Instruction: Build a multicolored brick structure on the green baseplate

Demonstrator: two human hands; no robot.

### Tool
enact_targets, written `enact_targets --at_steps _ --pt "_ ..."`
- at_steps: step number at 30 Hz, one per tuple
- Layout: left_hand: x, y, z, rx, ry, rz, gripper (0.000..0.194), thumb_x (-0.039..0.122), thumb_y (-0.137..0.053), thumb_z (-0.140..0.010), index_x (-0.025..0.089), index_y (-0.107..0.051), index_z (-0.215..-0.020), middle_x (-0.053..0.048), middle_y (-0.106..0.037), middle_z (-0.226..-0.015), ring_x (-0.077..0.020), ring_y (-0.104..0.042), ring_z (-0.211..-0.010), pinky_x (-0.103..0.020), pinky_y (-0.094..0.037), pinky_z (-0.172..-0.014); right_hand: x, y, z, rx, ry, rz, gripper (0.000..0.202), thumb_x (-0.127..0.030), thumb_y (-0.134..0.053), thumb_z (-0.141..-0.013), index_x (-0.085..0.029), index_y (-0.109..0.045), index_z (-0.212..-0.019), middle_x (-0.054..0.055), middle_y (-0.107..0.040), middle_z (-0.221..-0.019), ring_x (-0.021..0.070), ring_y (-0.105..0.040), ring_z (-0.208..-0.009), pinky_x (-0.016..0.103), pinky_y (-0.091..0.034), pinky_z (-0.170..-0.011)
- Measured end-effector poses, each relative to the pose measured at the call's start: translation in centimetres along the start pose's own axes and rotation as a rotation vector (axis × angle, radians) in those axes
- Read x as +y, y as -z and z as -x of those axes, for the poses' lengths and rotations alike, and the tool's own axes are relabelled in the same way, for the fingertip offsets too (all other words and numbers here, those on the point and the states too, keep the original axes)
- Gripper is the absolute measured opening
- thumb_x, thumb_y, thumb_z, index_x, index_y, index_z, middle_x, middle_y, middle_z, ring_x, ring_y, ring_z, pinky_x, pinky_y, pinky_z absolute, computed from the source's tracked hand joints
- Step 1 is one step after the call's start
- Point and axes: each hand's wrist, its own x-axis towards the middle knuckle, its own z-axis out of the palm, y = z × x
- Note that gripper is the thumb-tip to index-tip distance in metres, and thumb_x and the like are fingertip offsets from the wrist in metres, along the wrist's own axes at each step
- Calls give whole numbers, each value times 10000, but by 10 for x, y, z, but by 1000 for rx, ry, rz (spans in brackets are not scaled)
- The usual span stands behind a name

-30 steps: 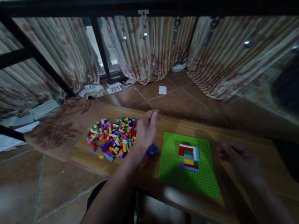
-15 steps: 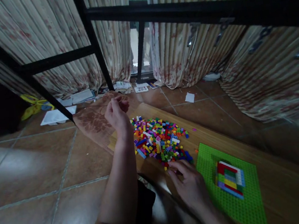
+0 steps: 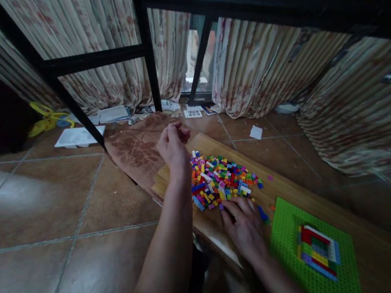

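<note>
Colourful toy building bricks (image 3: pixel 221 174) lie in a loose heap on the wooden board. My right hand (image 3: pixel 245 227) reaches into the near edge of the heap, thumb and fingers apart, fingertips touching bricks. Over the far left end of the board my left hand (image 3: pixel 174 147) is raised with its fingers curled in; whatever they may hold is hidden. To the right of my right hand lies a green baseplate (image 3: pixel 291 259). A small rectangular structure of stacked bricks (image 3: pixel 319 250), in red, white, yellow and blue, stands on it.
The long wooden bench top (image 3: pixel 373 247) carries the bricks and baseplate. A brown patterned cloth (image 3: pixel 137 147) lies at its left end. Black metal bars (image 3: pixel 96 58) cross in front of striped curtains (image 3: pixel 261 69). A white tray (image 3: pixel 79 136) and papers lie on the tiled floor.
The view has swung left, shifting the scene rightward. My right hand has moved further into the near edge of the bricks, its fingers spreading over them. My left hand stays curled and raised.
</note>
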Motion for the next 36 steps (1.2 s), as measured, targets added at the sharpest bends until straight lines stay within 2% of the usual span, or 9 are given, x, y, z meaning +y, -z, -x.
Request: enact_targets --at_steps 6,13,20,23,26,29,31,33,36 --pt "-1 1 0 -10 22 29 299 409 -506 -925 168 -655 -827 -11 -641 -652 -85 -592 -572 -218 -473 -584 18 9 -1 65 -70 74 217 -181 -514 -883 -214 -712 -966 78 -647 -996 237 -529 -936 381 -420 -847" --pt "-1 1 1 -17 24 40 290 391 -510 -924 158 -658 -836 -11 -638 -638 -86 -598 -578 -211 -477 -588 0 -1 -18 -21 -86 152 241 -220 -589 -835 -209 -686 -1055 93 -631 -1001 261 -527 -945 385 -409 -825" --pt "1 -1 2 -31 40 24 290 405 -525 -909 166 -651 -804 -5 -623 -629 -92 -592 -573 -215 -461 -578 -6 -3 -28 -18 -199 249 135 -225 -571 -842 -184 -689 -893 121 -629 -908 282 -533 -900 391 -402 -778" --pt "2 -3 3 -47 47 22 261 369 -523 -900 162 -642 -795 0 -607 -617 -84 -567 -560 -208 -444 -572 -9 -2 -29 6 -249 209 146 -213 -547 -850 -177 -689 -850 130 -629 -920 277 -536 -905 388 -403 -787" --pt "1 -6 7 -105 52 -17 197 304 -531 -863 153 -638 -793 11 -595 -600 -77 -538 -546 -200 -426 -568 -8 6 -27 92 -310 85 165 -245 -536 -853 -178 -686 -833 124 -631 -969 270 -541 -931 388 -410 -815" --pt "-4 -12 16 -264 79 -157 175 286 -556 -815 143 -637 -756 8 -604 -612 -80 -528 -556 -199 -413 -563 2 26 -18 146 -428 -146 219 -340 -527 -864 -184 -681 -857 95 -637 -943 240 -571 -867 360 -430 -770" --pt "-11 -18 26 -448 109 -303 199 310 -565 -802 138 -639 -733 1 -618 -635 -90 -530 -571 -199 -399 -549 11 42 -6 130 -540 -348 270 -413 -528 -867 -191 -680 -884 61 -648 -856 209 -584 -766 327 -435 -705" --pt "-21 -25 43 -699 140 -451 238 343 -557 -808 136 -642 -726 2 -621 -643 -97 -522 -570 -200 -376 -528 19 58 9 134 -637 -552 298 -461 -557 -848 -194 -683 -883 32 -659 -778 189 -583 -703 300 -433 -662" --pt "-36 -34 79 -1152 200 -566 299 394 -519 -839 142 -639 -732 9 -618 -648 -101 -516 -574 -205 -375 -540 29 77 39 186 -728 -731 306 -482 -608 -815 -190 -692 -850 13 -658 -714 171 -572 -662 271 -425 -618"
